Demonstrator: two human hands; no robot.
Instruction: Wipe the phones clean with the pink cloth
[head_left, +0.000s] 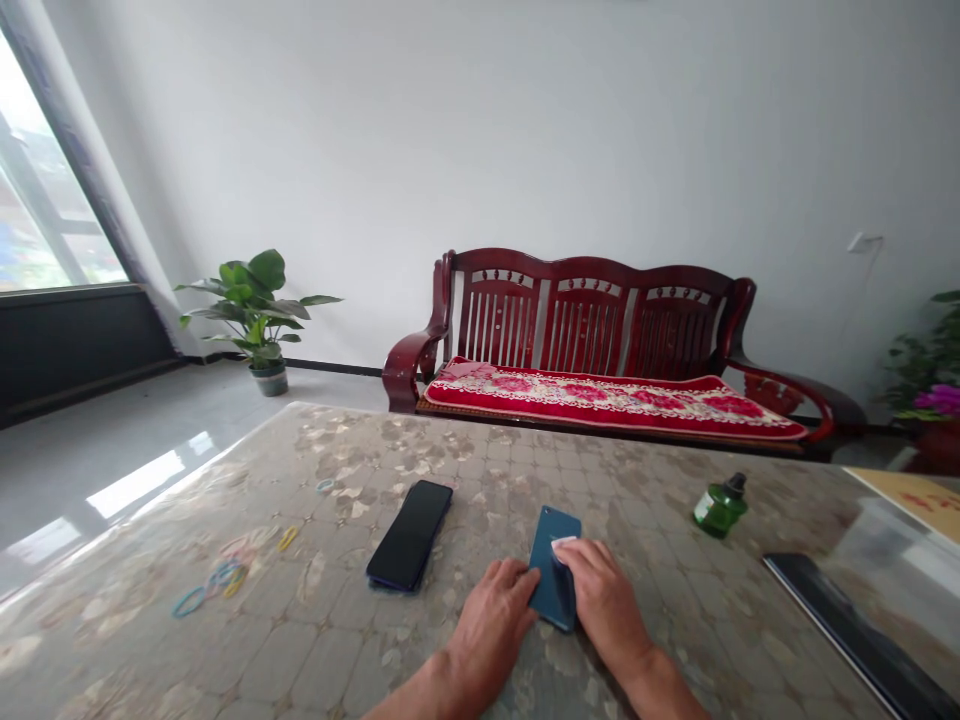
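Observation:
A blue phone (553, 600) lies on the patterned tablecloth in front of me, its back seemingly facing up. My left hand (499, 612) grips its left edge, thumb and fingers closed against it. With bent fingers, my right hand (600, 592) presses a small white wipe (565, 543) onto the phone's upper part; most of the wipe is hidden beneath the fingers. To the left rests a black phone (410, 535), screen up, with what looks like another flat thing just under it. A green bottle (720, 507) with a black cap stands to the right of my hands.
Several coloured elastic bands (225, 577) lie on the left of the table (300, 650). A long dark flat object (840, 620) and a yellowish box (911, 500) are at the right. Beyond stand a red wooden bench (585, 320) and a potted plant (262, 310).

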